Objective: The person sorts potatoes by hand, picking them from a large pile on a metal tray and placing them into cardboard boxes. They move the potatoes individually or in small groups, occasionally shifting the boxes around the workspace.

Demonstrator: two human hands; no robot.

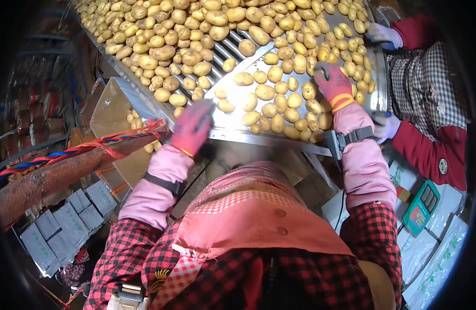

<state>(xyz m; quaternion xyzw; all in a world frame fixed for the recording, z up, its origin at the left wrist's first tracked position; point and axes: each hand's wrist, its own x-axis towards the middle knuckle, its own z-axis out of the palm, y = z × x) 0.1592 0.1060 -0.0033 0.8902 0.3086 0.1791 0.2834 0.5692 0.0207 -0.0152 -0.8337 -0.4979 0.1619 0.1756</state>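
Observation:
My left hand (193, 127), in a red-pink glove with dark fingertips, is at the front left edge of the metal sorting table (233, 124). Its fingers reach over the rim, slightly apart, and no potato shows in them. My right hand (333, 85), gloved in red with an orange cuff, is among the loose potatoes (279, 106) at the right. Its fingers are curled downward beside a potato (311, 65); whatever lies under them is hidden. Between my hands, potatoes spread over the flat sheet, while a denser heap (160, 41) covers the bars (225, 54).
At the right, another person's gloved hands (385, 36) are by the table's side. A cardboard box (114, 111) holding potatoes stands below left. A rusty pole (83, 168) wrapped in cord crosses the left. A green scale (421, 206) sits beside white boxes (434, 258).

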